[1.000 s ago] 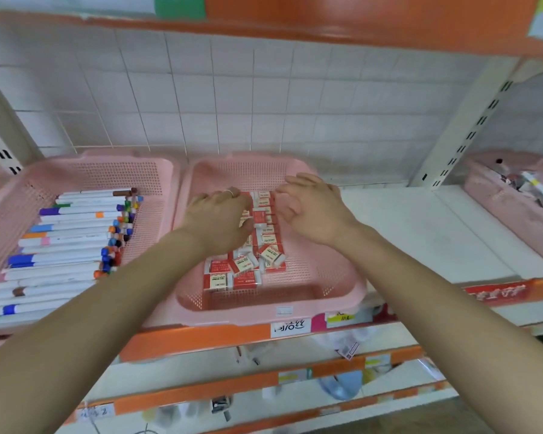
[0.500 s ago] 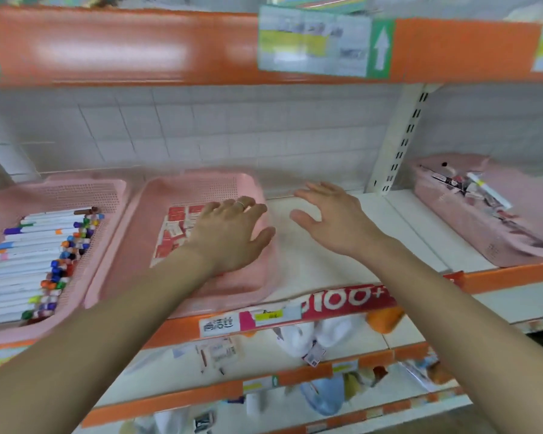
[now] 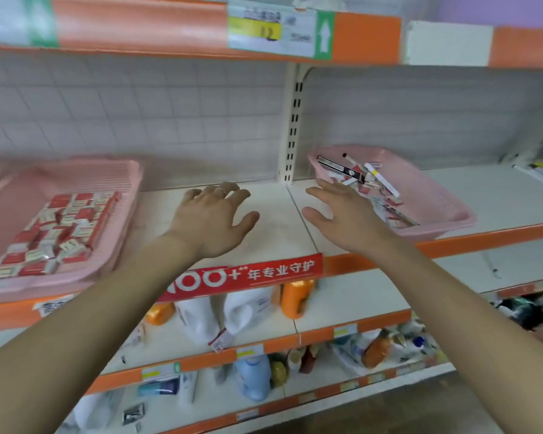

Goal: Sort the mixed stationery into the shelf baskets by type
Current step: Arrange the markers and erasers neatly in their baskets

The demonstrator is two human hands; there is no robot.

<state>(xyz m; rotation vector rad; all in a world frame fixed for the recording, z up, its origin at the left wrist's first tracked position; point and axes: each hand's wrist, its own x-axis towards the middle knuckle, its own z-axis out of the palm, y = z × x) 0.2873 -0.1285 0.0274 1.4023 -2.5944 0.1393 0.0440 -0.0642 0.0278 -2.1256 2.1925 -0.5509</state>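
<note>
Pink mesh basket [image 3: 124, 220] at far left of white shelf [image 3: 273, 233], packed with red-and-white erasers [image 3: 60, 233] in rough rows. Second pink basket [image 3: 436, 195] at right, well apart from it, heaped with mixed stationery: pens [image 3: 381, 180] and small packs in a jumble. Between the 2 baskets, over bare shelf: left hand [image 3: 210, 217], palm down, fingers spread wide and slack, ring [image 3: 220, 191] on 1 finger, gripping nothing. Right hand [image 3: 342, 214] likewise spread, fingers straight and apart, gripping nothing, fingertips near the second basket's left corner; contact unclear. Red banner [image 3: 264, 272] along shelf edge, orange bottle [image 3: 295, 297] just below.
</note>
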